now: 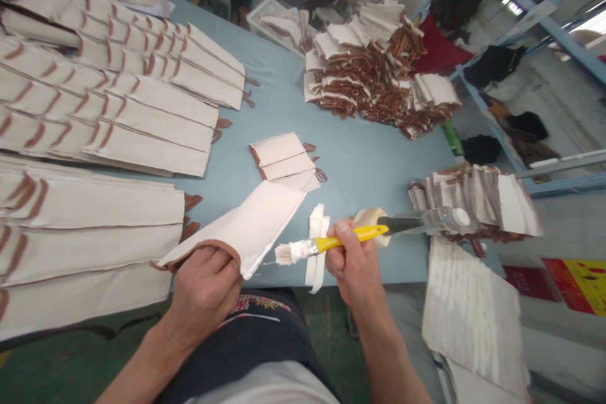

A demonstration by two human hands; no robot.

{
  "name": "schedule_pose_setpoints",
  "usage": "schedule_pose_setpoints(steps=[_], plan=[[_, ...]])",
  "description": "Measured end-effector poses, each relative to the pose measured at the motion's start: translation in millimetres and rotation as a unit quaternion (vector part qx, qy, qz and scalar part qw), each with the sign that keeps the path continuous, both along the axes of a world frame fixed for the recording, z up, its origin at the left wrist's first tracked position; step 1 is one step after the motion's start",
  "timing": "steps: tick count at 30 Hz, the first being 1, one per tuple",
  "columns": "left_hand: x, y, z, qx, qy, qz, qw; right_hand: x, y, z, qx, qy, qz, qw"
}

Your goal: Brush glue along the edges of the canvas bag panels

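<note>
My left hand (207, 288) is closed at the brown-bound opening of a cream fabric piece (250, 218), its fingers partly hidden inside. White paste shows along the lower right edge of that piece. In my right hand (353, 259) is a paintbrush (350, 238) with a yellow handle, gripped between thumb and fingers. Its bristles carry white paste and point left, a short gap from the fabric edge. Thin strands trail between them. Pale strips (316, 249) lie on the table just behind the brush. Beyond the held piece lie a few smaller cream pieces with brown loops (284, 161).
Overlapping rows of cream fabric pieces (156, 120) cover the left of the blue table (265, 107). Piled pieces with brown trim (360, 69) stand at the back right. A clear bottle (442, 219) lies or stands at right, near another stack (478, 202). Metal shelving (525, 6) rises beyond.
</note>
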State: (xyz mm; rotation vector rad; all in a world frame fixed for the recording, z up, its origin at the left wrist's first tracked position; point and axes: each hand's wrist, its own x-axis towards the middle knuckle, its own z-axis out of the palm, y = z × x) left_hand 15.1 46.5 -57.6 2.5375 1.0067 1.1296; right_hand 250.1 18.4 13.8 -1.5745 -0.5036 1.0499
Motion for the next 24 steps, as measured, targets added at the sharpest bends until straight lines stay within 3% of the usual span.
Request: schedule_pose_setpoints(steps=[3, 5, 8, 10, 13, 16, 19, 24], plan=[[1.5, 2.9, 10.1, -0.06, -0.05, 0.012, 0.997, 3.4, -7.9, 8.1, 0.021, 0.017, 0.01, 1.0], [1.4, 8.7, 22.0, -0.172, -0.097, 0.035, 0.98, -0.2, -10.9, 13.7, 0.047, 0.028, 0.001, 0.999], [-2.2, 21.8, 43.5, -0.373, -0.153, 0.065, 0.913, -9.6, -9.2, 19.8, 0.094, 0.041, -0.017, 0.995], [-6.6, 30.0, 55.8, -0.46, -0.183, 0.069, 0.866, -16.9, -5.0, 23.0, 0.127, 0.04, -0.028, 0.991], [-13.3, 35.2, 65.3, -0.523, -0.217, 0.06, 0.822, -29.4, 3.0, 28.0, 0.163, 0.029, -0.018, 0.986], [-16.4, 31.0, 65.2, -0.561, -0.256, 0.028, 0.787, -43.4, 12.3, 32.0, 0.181, 0.013, 0.032, 0.983], [-15.3, 22.4, 63.6, -0.615, -0.291, -0.012, 0.733, -55.8, 21.4, 33.4, 0.196, -0.015, 0.064, 0.978], [-12.7, 13.4, 71.9, -0.667, -0.328, -0.037, 0.668, -60.3, 16.7, 32.6, 0.244, -0.06, 0.015, 0.968]])
